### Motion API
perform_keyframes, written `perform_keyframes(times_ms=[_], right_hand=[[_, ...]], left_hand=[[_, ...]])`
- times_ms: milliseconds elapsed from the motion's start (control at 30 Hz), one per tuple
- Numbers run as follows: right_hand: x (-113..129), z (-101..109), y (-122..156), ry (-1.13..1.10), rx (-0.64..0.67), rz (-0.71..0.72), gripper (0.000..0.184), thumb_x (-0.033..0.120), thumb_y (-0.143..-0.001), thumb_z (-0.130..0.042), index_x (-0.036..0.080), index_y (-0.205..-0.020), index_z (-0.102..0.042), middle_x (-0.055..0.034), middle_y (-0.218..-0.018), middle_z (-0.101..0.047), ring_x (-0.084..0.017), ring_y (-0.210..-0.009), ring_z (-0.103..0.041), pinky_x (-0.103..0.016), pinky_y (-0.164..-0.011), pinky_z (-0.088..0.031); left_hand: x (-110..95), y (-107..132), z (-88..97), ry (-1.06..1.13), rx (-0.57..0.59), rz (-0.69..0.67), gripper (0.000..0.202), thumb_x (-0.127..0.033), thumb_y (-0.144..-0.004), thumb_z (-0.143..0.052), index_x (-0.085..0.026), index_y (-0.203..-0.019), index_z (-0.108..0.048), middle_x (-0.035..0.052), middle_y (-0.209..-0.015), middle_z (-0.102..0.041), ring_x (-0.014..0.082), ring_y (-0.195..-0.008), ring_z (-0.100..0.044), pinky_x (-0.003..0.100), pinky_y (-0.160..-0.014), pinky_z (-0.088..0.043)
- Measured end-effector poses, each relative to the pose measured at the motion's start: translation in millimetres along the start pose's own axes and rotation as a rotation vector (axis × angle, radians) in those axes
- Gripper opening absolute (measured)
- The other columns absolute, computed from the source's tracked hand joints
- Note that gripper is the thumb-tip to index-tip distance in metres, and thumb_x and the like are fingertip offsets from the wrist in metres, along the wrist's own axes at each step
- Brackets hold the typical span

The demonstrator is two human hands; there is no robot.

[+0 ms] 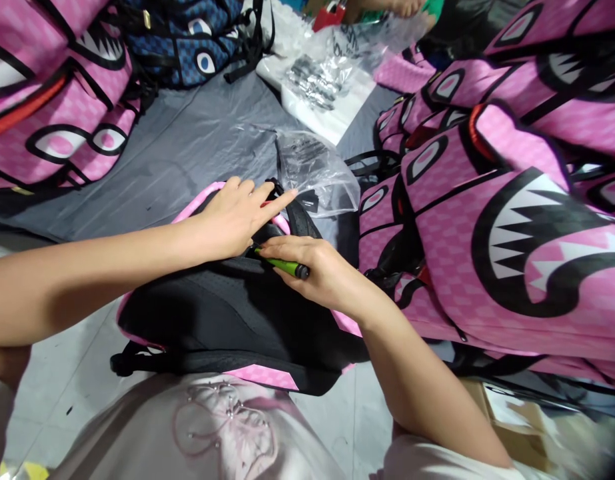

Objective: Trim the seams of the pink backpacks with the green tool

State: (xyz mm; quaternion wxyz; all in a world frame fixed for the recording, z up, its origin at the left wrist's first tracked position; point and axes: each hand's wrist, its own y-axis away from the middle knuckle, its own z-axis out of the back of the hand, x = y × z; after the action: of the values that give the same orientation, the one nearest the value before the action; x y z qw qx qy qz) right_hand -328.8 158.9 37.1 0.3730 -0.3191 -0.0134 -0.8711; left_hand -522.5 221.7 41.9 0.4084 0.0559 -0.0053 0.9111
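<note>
In the head view, a backpack (222, 300) with a black padded back and pink edging lies in front of my body, its back panel facing up. My left hand (237, 217) is closed over its upper edge, the index finger stretched out and the thumb down by the black fabric. My right hand (317, 270) is wrapped round a slim green tool with a black end (290, 268). The tool's tip lies close to my left thumb, hidden by the fingers, so its kind does not show. Black straps (302, 220) rise beside both hands.
Pink shark-mouth backpacks (452, 227) are piled at the right, more pink ones (62, 127) at the left. A blue checked backpack (187, 53), clear plastic bags (320, 173) and a white plastic sheet (322, 110) lie on the grey cloth (202, 140). A cardboard box (522, 433) stands lower right.
</note>
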Motion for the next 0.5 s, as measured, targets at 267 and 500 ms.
perform_keyframes(times_ms=[267,500], right_hand=[[1,-8,-5,-0.039,-0.024,-0.030,0.034,0.003,-0.086,-0.058,0.017,-0.113,-0.074,-0.0078,-0.115,-0.077,-0.021,-0.107,-0.073,-0.032,-0.096,-0.057],[11,-6,-7,0.023,0.013,-0.135,0.031,0.006,-0.086,-0.061,0.018,-0.112,-0.074,-0.0082,-0.113,-0.078,-0.023,-0.103,-0.074,-0.033,-0.093,-0.056]], left_hand=[[3,-1,-4.0,0.036,-0.003,-0.014,0.089,-0.029,-0.089,-0.060,-0.019,-0.163,-0.011,0.0179,-0.161,-0.036,0.0366,-0.129,-0.050,0.046,-0.101,-0.038],[3,-1,-4.7,0.007,-0.013,-0.019,0.090,-0.027,-0.088,-0.061,-0.018,-0.163,-0.012,0.0183,-0.160,-0.037,0.0365,-0.127,-0.052,0.045,-0.100,-0.039]])
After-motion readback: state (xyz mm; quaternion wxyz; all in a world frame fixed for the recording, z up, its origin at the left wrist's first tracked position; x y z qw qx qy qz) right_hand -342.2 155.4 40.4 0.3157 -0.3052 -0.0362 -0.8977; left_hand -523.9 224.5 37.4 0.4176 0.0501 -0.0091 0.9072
